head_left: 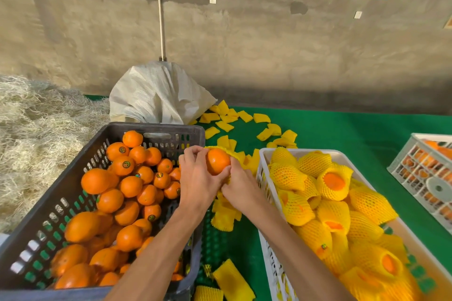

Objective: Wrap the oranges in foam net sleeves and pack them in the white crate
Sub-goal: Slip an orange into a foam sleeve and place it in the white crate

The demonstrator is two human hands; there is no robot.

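Observation:
Between the two crates I hold one orange (217, 161) with a yellow foam net sleeve (236, 154) partly round its far side. My left hand (195, 178) grips the orange from the left. My right hand (241, 187) pinches the sleeve's edge below and right of the fruit. The dark crate (156, 129) on the left is full of bare oranges (127, 193). The white crate (265, 178) on the right holds several sleeved oranges (335, 200).
Loose yellow sleeves (263, 118) lie scattered over the green table cover (354, 129), some under my hands and at the front edge. A white sack (156, 93) stands behind the dark crate. Straw (36, 129) lies on the left. Another white crate (425, 173) sits at the far right.

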